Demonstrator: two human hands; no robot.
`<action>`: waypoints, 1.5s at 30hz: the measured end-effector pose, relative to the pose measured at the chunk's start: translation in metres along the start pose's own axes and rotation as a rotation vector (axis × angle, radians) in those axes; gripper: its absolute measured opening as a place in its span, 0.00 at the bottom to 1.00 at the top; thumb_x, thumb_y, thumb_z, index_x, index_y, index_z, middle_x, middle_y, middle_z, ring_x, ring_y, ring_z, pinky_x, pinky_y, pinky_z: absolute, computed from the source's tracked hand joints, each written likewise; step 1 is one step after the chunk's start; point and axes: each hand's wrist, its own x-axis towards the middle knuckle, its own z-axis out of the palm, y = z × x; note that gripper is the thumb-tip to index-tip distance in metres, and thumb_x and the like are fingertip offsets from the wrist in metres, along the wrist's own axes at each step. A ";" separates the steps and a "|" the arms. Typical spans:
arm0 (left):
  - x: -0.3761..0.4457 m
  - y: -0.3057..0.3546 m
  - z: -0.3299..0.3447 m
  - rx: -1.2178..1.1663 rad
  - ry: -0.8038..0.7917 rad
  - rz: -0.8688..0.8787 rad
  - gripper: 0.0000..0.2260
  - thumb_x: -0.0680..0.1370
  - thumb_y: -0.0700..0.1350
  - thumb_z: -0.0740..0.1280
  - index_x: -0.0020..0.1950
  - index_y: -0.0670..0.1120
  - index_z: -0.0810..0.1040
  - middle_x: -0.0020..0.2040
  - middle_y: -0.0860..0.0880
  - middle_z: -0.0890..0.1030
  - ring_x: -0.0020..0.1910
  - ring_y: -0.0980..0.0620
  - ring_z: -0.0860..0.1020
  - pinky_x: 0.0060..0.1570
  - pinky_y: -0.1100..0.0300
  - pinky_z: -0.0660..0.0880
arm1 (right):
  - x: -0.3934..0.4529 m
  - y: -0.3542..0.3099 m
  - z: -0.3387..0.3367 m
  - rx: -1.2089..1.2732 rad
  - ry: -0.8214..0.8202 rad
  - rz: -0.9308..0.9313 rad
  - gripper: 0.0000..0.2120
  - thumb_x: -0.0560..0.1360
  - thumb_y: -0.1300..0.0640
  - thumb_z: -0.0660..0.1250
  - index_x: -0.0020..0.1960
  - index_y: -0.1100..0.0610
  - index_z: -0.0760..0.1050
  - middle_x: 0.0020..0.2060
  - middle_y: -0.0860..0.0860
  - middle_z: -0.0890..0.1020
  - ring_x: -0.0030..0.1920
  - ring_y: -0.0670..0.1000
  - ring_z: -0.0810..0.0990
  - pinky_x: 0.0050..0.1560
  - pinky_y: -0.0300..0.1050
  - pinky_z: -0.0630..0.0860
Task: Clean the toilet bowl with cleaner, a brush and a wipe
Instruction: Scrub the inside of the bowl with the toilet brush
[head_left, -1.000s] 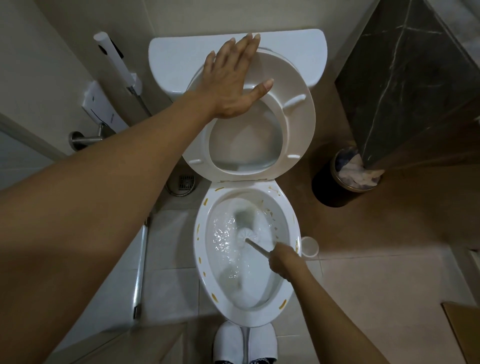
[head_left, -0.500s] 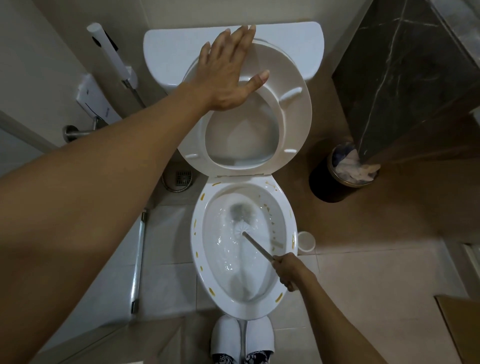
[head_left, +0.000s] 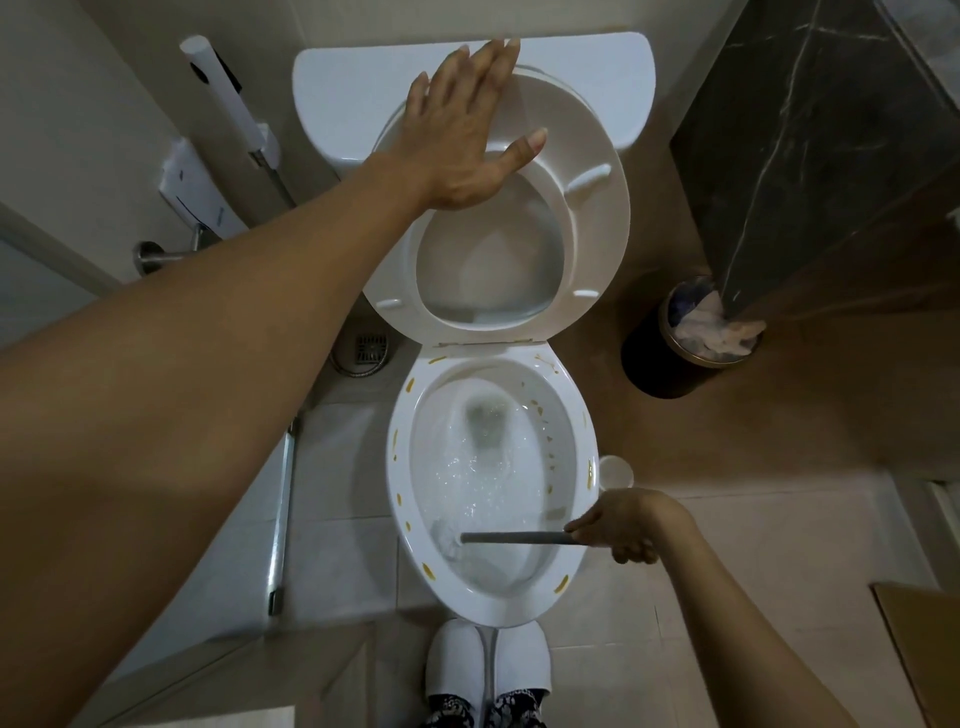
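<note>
The white toilet bowl (head_left: 574, 415) sits below me with yellow cleaner dabs around its rim and foamy water swirling inside. My right hand (head_left: 626, 525) grips the grey handle of the toilet brush (head_left: 511, 538). The handle lies level across the bowl and its white head presses the near left inner wall. My left hand (head_left: 462, 135) rests flat, fingers spread, on the raised seat (head_left: 587, 218), holding it back against the tank (head_left: 337, 88).
A small white brush holder (head_left: 616, 470) stands on the floor right of the bowl. A black bin (head_left: 675, 358) with paper sits by the dark marble wall. A bidet sprayer (head_left: 228, 104) hangs at left. White slippers (head_left: 488, 665) stand at the bowl's front.
The brush head has swept from the bowl's middle back to the near left wall, and my right hand has moved right, outside the rim. My left hand stays on the seat.
</note>
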 end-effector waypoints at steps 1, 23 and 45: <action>0.000 0.000 0.000 0.002 0.001 0.000 0.36 0.77 0.66 0.47 0.78 0.47 0.42 0.79 0.46 0.45 0.77 0.44 0.44 0.73 0.42 0.43 | 0.004 -0.007 0.004 0.001 0.007 -0.015 0.18 0.78 0.47 0.63 0.66 0.51 0.74 0.31 0.52 0.74 0.24 0.45 0.65 0.25 0.37 0.65; 0.001 -0.002 0.000 -0.015 -0.001 0.004 0.36 0.78 0.66 0.47 0.78 0.48 0.41 0.79 0.47 0.44 0.77 0.44 0.43 0.73 0.42 0.43 | -0.016 -0.015 -0.040 -0.345 0.173 0.093 0.16 0.79 0.53 0.59 0.61 0.59 0.78 0.29 0.49 0.73 0.25 0.46 0.66 0.28 0.37 0.65; 0.001 -0.001 0.000 -0.029 0.010 0.004 0.35 0.78 0.66 0.48 0.78 0.49 0.42 0.79 0.48 0.45 0.77 0.44 0.44 0.73 0.41 0.43 | 0.028 -0.021 -0.038 -0.203 0.515 0.028 0.12 0.78 0.56 0.60 0.57 0.59 0.76 0.50 0.55 0.79 0.45 0.56 0.77 0.43 0.47 0.73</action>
